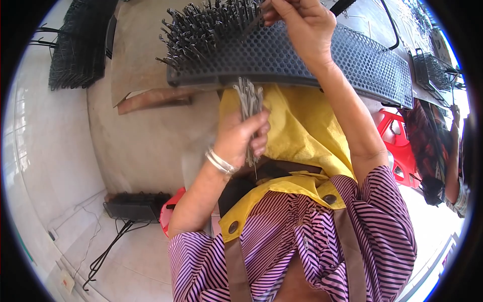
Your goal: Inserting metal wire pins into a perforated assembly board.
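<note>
Fingers of the left hand (241, 137) clamp a bundle of thin metal pins (250, 103) just below the black perforated tray (352, 55); the right hand (302, 22) pinches one pin (251, 24) above the tray's filled end.

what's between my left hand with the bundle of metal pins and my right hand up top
In the head view, the near edge of the black perforated tray lies between the left hand, gripping the metal pins, and the right hand above it.

I count one perforated tray (302, 58), one pin bundle (250, 103), two hands, left (241, 138) and right (302, 22), two red stools (402, 146), pins uncountable.
</note>
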Demonstrator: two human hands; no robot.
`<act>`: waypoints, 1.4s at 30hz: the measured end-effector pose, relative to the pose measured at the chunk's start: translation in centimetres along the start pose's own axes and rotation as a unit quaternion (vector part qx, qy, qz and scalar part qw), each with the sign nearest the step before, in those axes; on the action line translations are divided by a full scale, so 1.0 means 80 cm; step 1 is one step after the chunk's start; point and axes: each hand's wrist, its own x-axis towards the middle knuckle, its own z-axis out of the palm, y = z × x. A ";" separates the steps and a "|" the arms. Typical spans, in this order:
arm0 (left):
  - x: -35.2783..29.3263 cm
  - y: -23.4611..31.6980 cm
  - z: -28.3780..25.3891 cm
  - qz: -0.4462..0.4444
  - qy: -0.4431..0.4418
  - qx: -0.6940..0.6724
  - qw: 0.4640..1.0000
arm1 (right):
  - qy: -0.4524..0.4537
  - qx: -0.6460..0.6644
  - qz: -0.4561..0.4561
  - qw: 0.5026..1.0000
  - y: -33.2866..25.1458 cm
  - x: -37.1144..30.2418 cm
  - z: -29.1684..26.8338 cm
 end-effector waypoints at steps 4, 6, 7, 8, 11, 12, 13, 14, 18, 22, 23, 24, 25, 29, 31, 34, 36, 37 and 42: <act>-0.001 0.002 0.002 -0.014 -0.003 -0.004 1.000 | 0.016 0.048 0.035 0.998 0.010 -0.001 -0.004; -0.001 0.001 0.001 -0.018 -0.003 -0.006 1.000 | 0.001 0.044 0.037 0.998 0.022 -0.006 -0.005; 0.000 0.001 0.001 -0.019 -0.004 -0.006 1.000 | 0.003 0.043 0.037 0.998 0.028 -0.003 -0.007; 0.001 0.000 0.002 -0.019 -0.004 -0.008 1.000 | -0.048 0.115 -0.050 0.991 0.034 0.002 -0.008; 0.001 0.000 -0.001 -0.023 -0.001 -0.014 1.000 | -0.082 0.078 -0.057 0.992 0.010 -0.006 0.003; 0.001 0.000 -0.002 -0.025 0.000 -0.018 1.000 | -0.065 -0.032 0.021 0.997 -0.004 -0.006 0.008; 0.001 -0.001 -0.002 -0.028 0.000 -0.017 0.999 | -0.063 -0.033 0.022 0.997 -0.012 -0.001 0.008; 0.002 -0.002 -0.004 -0.029 -0.002 -0.029 0.999 | -0.123 -0.096 -0.034 0.987 -0.019 0.004 0.007; 0.003 -0.004 -0.004 -0.029 0.003 -0.046 0.999 | -0.190 -0.143 -0.065 0.969 -0.029 0.012 0.013; 0.003 -0.004 -0.004 -0.023 0.003 -0.038 0.999 | -0.196 -0.117 -0.058 0.972 -0.028 0.011 0.017; 0.004 -0.004 -0.003 -0.023 0.005 -0.035 0.999 | -0.196 -0.117 -0.057 0.972 -0.027 0.011 0.016; 0.004 -0.004 -0.003 -0.023 0.008 -0.031 0.999 | -0.196 -0.121 -0.078 0.970 -0.024 0.010 0.016; 0.004 -0.004 -0.003 -0.023 0.008 -0.032 0.999 | -0.195 -0.125 -0.098 0.968 -0.022 0.009 0.016; 0.005 -0.004 -0.002 -0.026 0.007 -0.037 0.999 | -0.198 -0.158 -0.099 0.962 -0.019 0.011 0.018; 0.005 -0.004 -0.002 -0.026 0.008 -0.038 0.999 | -0.174 -0.135 -0.173 0.960 -0.012 0.013 0.023; 0.005 -0.005 -0.004 -0.032 0.008 -0.047 0.998 | -0.190 -0.158 -0.186 0.951 -0.014 0.016 0.028; 0.005 -0.005 -0.004 -0.031 0.016 -0.045 0.998 | -0.201 -0.181 -0.145 0.952 -0.021 0.016 0.029; 0.005 -0.005 -0.003 -0.030 0.016 -0.045 0.998 | -0.211 -0.205 -0.104 0.950 -0.024 0.015 0.028; 0.004 -0.004 -0.002 -0.033 0.011 -0.048 0.998 | -0.147 -0.239 -0.184 0.942 -0.003 0.011 0.031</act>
